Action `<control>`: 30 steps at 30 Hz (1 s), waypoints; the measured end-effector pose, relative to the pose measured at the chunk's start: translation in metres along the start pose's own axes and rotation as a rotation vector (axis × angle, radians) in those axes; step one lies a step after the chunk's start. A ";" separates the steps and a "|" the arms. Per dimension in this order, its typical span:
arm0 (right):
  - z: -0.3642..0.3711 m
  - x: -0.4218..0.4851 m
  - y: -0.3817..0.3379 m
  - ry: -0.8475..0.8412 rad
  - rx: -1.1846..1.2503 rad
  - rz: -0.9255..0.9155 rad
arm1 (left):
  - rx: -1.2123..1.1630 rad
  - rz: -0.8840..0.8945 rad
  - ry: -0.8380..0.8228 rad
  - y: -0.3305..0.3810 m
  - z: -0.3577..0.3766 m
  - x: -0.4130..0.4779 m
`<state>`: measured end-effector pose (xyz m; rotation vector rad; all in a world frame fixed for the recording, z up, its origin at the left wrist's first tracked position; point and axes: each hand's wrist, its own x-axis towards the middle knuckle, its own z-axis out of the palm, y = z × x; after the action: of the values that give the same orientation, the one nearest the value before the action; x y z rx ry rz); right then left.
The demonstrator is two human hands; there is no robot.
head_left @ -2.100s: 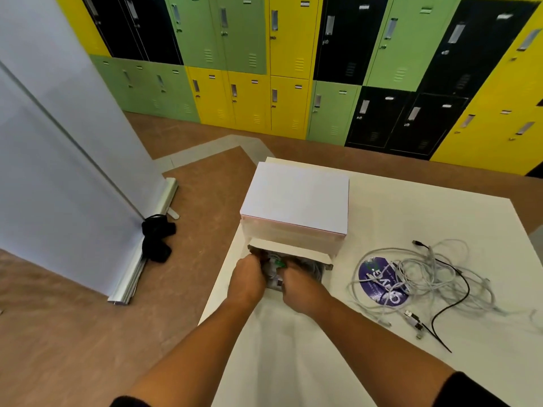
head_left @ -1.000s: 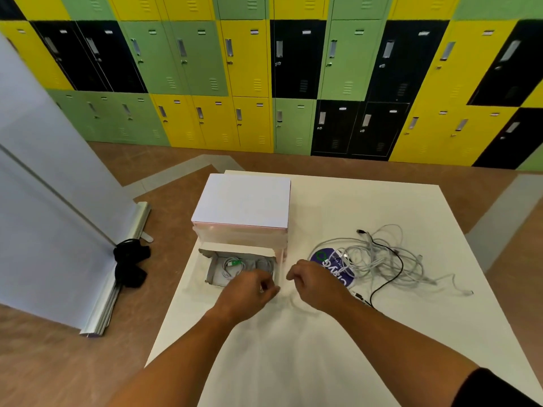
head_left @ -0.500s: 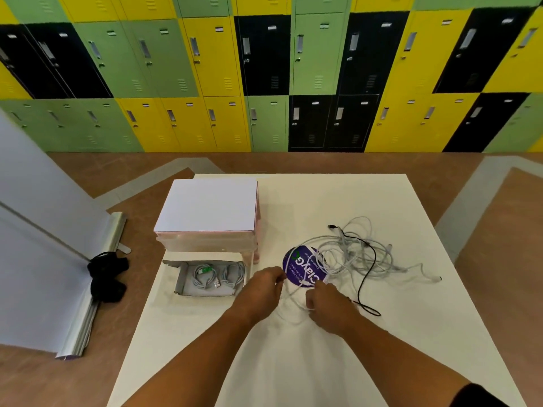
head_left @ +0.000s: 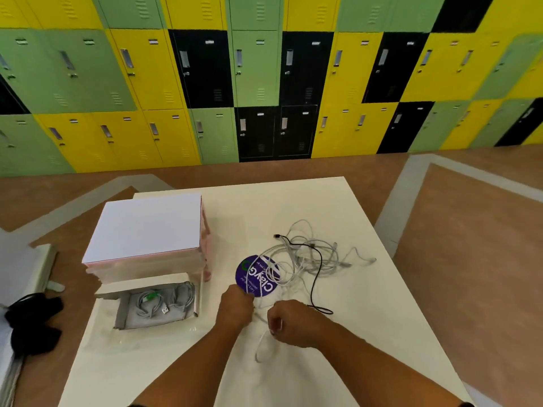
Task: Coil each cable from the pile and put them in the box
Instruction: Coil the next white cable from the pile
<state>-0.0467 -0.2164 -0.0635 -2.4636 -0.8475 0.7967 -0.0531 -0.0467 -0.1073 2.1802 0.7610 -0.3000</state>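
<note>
On the white surface (head_left: 367, 333), your hands meet near the front edge of the pile (head_left: 305, 259). Your left hand (head_left: 236, 308) is closed, fingers pinching a white cable (head_left: 263, 345) just beside the purple disc (head_left: 256, 276). Your right hand (head_left: 289, 323) is fisted on the same cable, and a loop of it hangs toward you. A black cable (head_left: 316, 277) runs through the pale tangle. Left of your hands, the box (head_left: 123, 311) lies open with coiled cables (head_left: 152, 304) inside, its lid (head_left: 147, 227) raised behind.
</note>
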 end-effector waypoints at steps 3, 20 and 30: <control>0.001 -0.008 0.012 -0.024 -0.044 0.090 | 0.032 0.021 0.028 0.001 0.010 0.000; -0.061 -0.015 0.037 -0.009 -0.156 0.357 | -0.431 0.318 0.186 0.066 -0.066 -0.006; -0.153 0.021 -0.041 0.605 0.404 0.174 | -0.705 0.912 0.066 0.206 -0.168 -0.094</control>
<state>0.0467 -0.2017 0.0658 -2.2253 -0.2252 0.2063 -0.0076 -0.0641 0.1702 1.6340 -0.1528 0.4480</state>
